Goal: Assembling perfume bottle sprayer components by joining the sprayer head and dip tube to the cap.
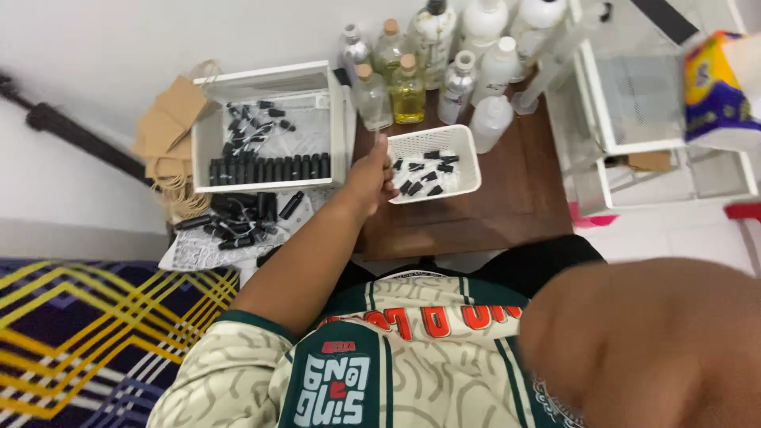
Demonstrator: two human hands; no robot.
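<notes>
From my remote seat on the head cam: the left hand reaches fwd to the small white slotted basket, fingers curled at its near-left rim, seemingly pinching the edge, though I can't tell if they hold a cap too. The basket sits on a dark wood table, w/ small black caps loose inside, handy for picking. Just left, a white plastic bin keeps black tubes lined in a neat row along its front wall, sorted vs. the loose pile of tubes on patterned paper below it. Behind the basket, glass and metal bottles, some cork-stopped, stand upright in a cluster. The right hand looms blurred near the lens; its grip can't be told.
</notes>
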